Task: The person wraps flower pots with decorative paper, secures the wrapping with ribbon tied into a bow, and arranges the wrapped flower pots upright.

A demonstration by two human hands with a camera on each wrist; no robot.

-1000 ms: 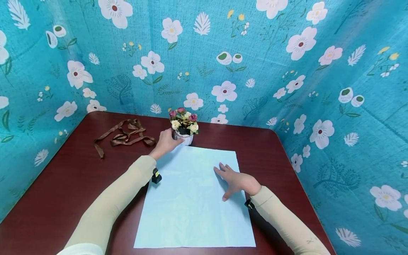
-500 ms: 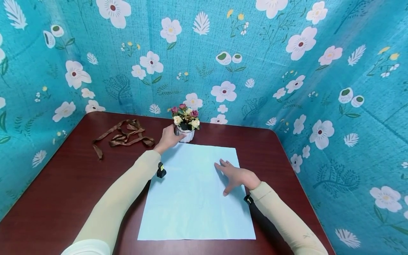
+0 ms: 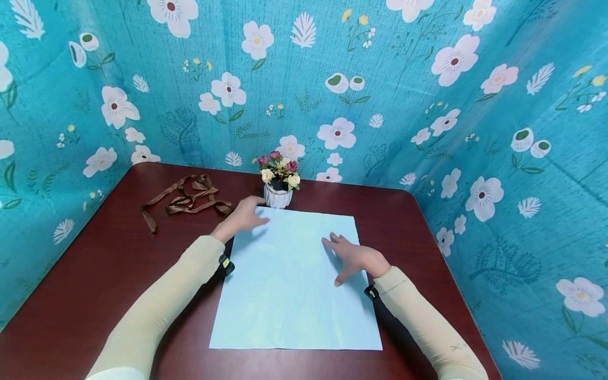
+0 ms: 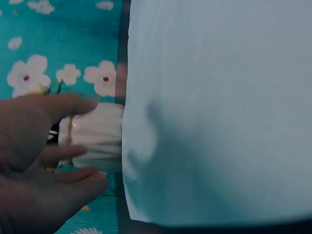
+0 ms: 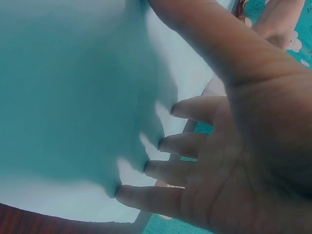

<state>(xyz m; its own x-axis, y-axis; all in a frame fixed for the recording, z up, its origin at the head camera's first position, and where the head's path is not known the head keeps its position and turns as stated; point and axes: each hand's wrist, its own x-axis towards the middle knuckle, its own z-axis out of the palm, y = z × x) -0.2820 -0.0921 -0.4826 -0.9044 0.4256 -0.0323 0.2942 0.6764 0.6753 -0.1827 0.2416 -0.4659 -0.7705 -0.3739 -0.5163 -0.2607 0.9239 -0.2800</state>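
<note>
A light blue sheet [image 3: 294, 295] lies flat on the dark red table. At its far edge stands a white pot [image 4: 100, 134] of pink and cream artificial flowers [image 3: 279, 170]. My left hand [image 3: 244, 215] is just left of and in front of the pot, its fingers spread and holding nothing. In the left wrist view its fingers overlap the pot. My right hand [image 3: 353, 257] is over the sheet's right side, fingers spread. The right wrist view shows its fingertips [image 5: 127, 191] on the sheet.
A brown ribbon [image 3: 190, 198] lies in loose loops at the table's back left. A teal flowered cloth [image 3: 304, 105] hangs behind the table and along its sides. The table's dark red top [image 3: 119, 285] shows around the sheet.
My left hand has let go of the flower pot and drawn back to the left. The pot and sheet sit slightly farther back in view. My right hand stays over the sheet.
</note>
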